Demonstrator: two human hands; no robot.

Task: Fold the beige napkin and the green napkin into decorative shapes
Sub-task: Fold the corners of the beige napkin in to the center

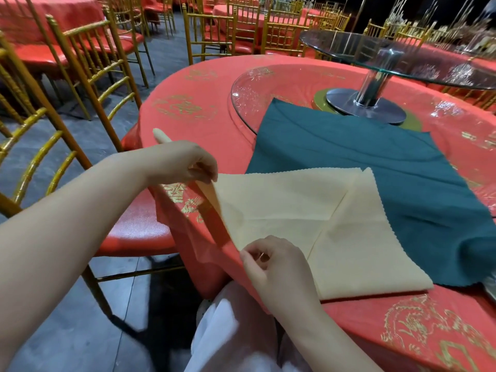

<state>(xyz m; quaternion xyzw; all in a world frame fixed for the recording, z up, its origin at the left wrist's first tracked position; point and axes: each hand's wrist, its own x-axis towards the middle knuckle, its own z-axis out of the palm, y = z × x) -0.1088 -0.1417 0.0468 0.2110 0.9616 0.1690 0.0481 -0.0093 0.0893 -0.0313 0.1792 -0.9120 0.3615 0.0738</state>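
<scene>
The beige napkin (316,226) lies partly folded on the red table, with flaps meeting near its middle and a scalloped right edge. My left hand (188,162) pinches its upper left corner at the table's rim. My right hand (273,267) pinches its lower left corner. The green napkin (375,167) lies spread flat behind and to the right of the beige one, partly under it, reaching onto the glass turntable.
A red tablecloth (204,124) with gold prints covers the round table. A glass turntable (257,84) and a raised glass disc on a chrome stand (375,84) sit behind. A rolled beige piece (161,135) lies at the left rim. Gold chairs (88,71) stand left.
</scene>
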